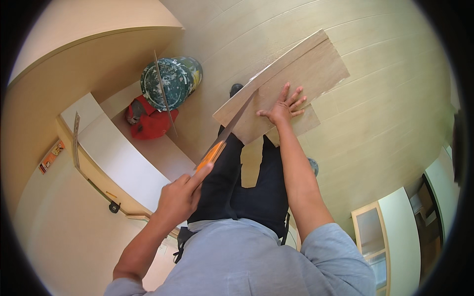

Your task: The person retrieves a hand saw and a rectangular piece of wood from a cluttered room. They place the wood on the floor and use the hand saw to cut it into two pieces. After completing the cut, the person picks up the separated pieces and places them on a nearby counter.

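Observation:
My left hand (181, 197) grips the orange handle of a handsaw (210, 157), whose long blade (237, 118) reaches up and rightward into a light wood-grain board (311, 64) lying over my legs. My right hand (282, 106) presses flat on the board with fingers spread, right of the blade. A smaller piece of board (306, 123) sticks out beneath that hand. My dark trousers (259, 197) show below the board.
A paint-spattered bucket (165, 76) with a thin metal strip (173, 121) across it stands beside a red bag (148, 128). Left, a white-topped cabinet (118, 148) carries a metal ruler (76, 138) and tape measure (114, 207). Glazed cabinet doors (370, 232) are at lower right.

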Motion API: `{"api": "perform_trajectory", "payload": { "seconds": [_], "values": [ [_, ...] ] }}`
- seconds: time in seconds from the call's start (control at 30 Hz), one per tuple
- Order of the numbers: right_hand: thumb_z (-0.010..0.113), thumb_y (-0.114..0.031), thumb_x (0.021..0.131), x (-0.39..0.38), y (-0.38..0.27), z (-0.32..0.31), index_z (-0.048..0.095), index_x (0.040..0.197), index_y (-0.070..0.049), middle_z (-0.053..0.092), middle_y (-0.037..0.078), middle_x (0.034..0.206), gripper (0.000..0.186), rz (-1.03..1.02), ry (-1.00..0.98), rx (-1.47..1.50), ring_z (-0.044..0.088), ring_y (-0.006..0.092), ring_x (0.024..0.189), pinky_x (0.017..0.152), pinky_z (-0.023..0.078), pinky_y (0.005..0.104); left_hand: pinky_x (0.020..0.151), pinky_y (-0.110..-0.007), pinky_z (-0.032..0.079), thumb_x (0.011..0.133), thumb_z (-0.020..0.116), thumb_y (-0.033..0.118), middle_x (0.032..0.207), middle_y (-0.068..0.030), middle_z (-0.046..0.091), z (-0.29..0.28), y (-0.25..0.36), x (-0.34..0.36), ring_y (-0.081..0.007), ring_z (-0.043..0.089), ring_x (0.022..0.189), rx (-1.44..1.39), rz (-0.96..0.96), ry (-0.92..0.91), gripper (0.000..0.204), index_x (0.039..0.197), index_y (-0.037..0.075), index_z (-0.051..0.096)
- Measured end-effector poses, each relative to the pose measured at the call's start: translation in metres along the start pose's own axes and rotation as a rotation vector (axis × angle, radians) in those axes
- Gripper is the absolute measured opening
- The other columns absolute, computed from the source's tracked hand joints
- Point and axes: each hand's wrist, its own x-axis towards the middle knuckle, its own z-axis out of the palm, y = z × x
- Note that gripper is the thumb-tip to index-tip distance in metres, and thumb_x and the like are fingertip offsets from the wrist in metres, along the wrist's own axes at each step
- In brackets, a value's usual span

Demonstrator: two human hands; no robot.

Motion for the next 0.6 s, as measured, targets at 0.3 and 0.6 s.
{"api": "perform_trajectory", "payload": {
  "seconds": [0.3,0.6],
  "values": [
    [0.106,-0.055,0.053,0.005,-0.001,0.000,-0.025,0.171,-0.033,-0.041,0.020,0.173,0.178,0.020,-0.015,-0.001,-0.035,0.0550,0.157,0.121,-0.007,0.0821,0.074,-0.056,0.055,0.100,0.065,0.007,0.089,-0.0174,0.071,0.075,-0.056,0.105,-0.0430,0.071,0.082,-0.051,0.120,0.161,0.071,0.162,0.037,0.047],
    [0.105,-0.047,0.060,-0.007,0.004,-0.008,-0.006,0.176,-0.032,-0.021,0.023,0.181,0.162,-0.079,0.191,0.074,-0.016,0.0571,0.163,0.122,0.012,0.0835,0.074,-0.055,0.055,0.100,0.067,0.010,0.093,-0.0154,0.071,0.082,-0.037,0.111,-0.0409,0.071,0.083,-0.047,0.129,0.197,0.072,0.163,0.038,0.046]
  ]
}}
